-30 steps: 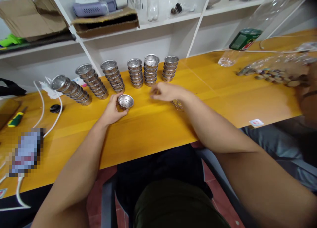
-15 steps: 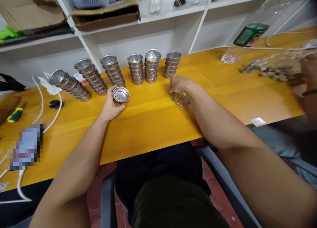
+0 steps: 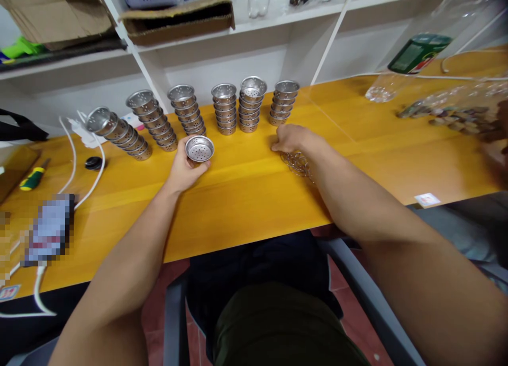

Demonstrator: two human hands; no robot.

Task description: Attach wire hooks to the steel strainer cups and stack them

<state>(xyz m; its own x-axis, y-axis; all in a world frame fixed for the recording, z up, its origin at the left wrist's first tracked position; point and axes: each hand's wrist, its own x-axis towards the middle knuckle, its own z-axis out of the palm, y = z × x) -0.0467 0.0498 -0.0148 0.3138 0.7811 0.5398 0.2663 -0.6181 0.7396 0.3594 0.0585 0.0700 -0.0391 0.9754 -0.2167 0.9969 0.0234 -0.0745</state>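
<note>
My left hand [image 3: 185, 169] is closed around a small perforated metal cup [image 3: 200, 149], its open mouth facing up toward me. My right hand [image 3: 291, 138] hovers low over the table beside a loose tangle of thin metal wire [image 3: 298, 164]. Its fingers are pinched together, and whatever they grip is hidden or too thin to make out. Behind both hands runs a row of stacked perforated metal cups; the rightmost stack [image 3: 284, 102] stands just beyond my right hand, while a leaning stack [image 3: 119, 133] is at the far left.
A phone [image 3: 50, 231], white cables and a screwdriver [image 3: 34, 176] lie on the left of the table [image 3: 238, 212]. Toward the right are a large plastic bottle [image 3: 420, 53] and a pile of small brownish pieces [image 3: 464, 117] near a co-worker's arm. White shelves [image 3: 222, 64] close off the back.
The view has turned slightly left, so the table's contents sit further right. My left hand keeps the cup; my right hand has shifted slightly left relative to the wire tangle.
</note>
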